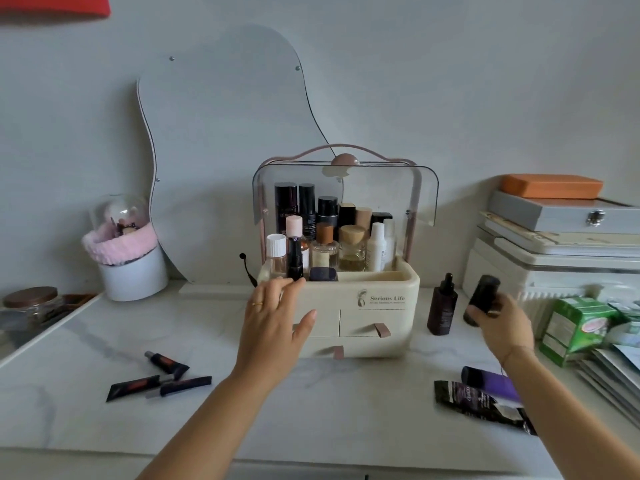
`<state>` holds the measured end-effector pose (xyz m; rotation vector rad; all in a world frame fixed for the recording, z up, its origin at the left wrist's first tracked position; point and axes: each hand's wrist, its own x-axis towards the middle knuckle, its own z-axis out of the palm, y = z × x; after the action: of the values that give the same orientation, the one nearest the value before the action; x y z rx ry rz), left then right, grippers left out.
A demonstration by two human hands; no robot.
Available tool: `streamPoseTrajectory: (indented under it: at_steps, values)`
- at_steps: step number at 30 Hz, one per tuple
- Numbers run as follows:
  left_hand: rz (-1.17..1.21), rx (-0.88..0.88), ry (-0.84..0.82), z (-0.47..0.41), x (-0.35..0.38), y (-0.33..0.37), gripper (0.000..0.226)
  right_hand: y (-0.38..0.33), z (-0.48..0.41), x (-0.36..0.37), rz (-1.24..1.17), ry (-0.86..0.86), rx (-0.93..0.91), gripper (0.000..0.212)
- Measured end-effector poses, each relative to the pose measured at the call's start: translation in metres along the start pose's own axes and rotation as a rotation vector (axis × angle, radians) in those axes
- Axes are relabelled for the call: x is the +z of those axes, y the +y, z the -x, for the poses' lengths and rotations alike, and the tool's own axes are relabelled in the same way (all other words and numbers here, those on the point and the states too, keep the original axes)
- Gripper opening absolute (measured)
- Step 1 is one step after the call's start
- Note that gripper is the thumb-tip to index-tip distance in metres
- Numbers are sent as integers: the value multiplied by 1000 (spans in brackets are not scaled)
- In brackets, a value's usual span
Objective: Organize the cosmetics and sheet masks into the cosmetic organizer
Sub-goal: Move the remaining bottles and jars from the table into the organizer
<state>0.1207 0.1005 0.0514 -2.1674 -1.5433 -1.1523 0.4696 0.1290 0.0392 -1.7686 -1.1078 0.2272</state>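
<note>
Pale marbled countertop (pixel 104 341) runs beneath both hands. Ahead of the left hand (pixel 277 320) stands the cream cosmetic organizer (pixel 381 327), clear lid raised, printed "Serious Life"; the smaller line under it is too fine to read. Left fingers are spread nearly straight, thumb apart, tips touching the foot of a black stick (pixel 295 258) upright in the organizer's front row. Right hand (pixel 498 320), blurred, curls round a dark bottle (pixel 483 294) whose label cannot be made out. Between that hand and the organizer stands a dropper bottle (pixel 442 306). Under the right forearm lie a purple tube (pixel 488 379) and a black sachet (pixel 478 400), partly covered. Right of the right hand, green packs (pixel 581 323) and a stack of sheet masks (pixel 616 372) are cut off by the frame. Left of the left forearm lie three dark tubes (pixel 166 363)
</note>
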Motion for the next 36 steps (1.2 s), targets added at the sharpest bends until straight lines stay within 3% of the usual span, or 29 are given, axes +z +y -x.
streamPoseTrajectory:
  at_steps: [2, 4, 8, 10, 13, 20, 24, 26, 29, 31, 32, 34, 36]
  values:
    - [-10, 0, 7, 0, 2, 0, 55, -24, 18, -13, -50, 188, -112, 33]
    - [-19, -7, 20, 1, 4, 0, 54, -55, 42, -20, -164, 207, -274, 33]
    - [-44, 6, 43, 0, 9, 1, 50, -119, 85, -6, -315, -170, -507, 31]
    - [-44, 9, 42, -1, 9, 0, 48, -140, 88, 10, -287, -237, -566, 25]
    - [-16, 4, 13, -3, 7, -1, 47, -157, 74, 35, -241, -269, -511, 26]
    - [27, -1, -29, -3, 3, -3, 50, -166, 53, 67, 187, -438, -436, 24]
    - [62, -9, -34, -1, 5, -1, 52, -170, 53, 63, 245, -533, -422, 23]
    - [66, -3, -36, 0, 5, -1, 53, -164, 55, 56, 149, -464, -462, 25]
    - [93, -1, -46, 2, 4, -4, 53, -135, 57, 33, -189, -55, -510, 17]
    - [107, 5, -46, 4, 4, -5, 53, -104, 47, 17, -297, 203, -403, 22]
    - [110, 9, -40, 4, 5, -4, 53, -87, 38, 11, -303, 244, -303, 26]
    - [117, 3, -26, 5, 6, -1, 52, -55, 17, 7, -232, 128, -63, 37]
    - [129, -19, -11, 6, 8, 3, 55, -33, 4, 12, -183, -103, 82, 54]
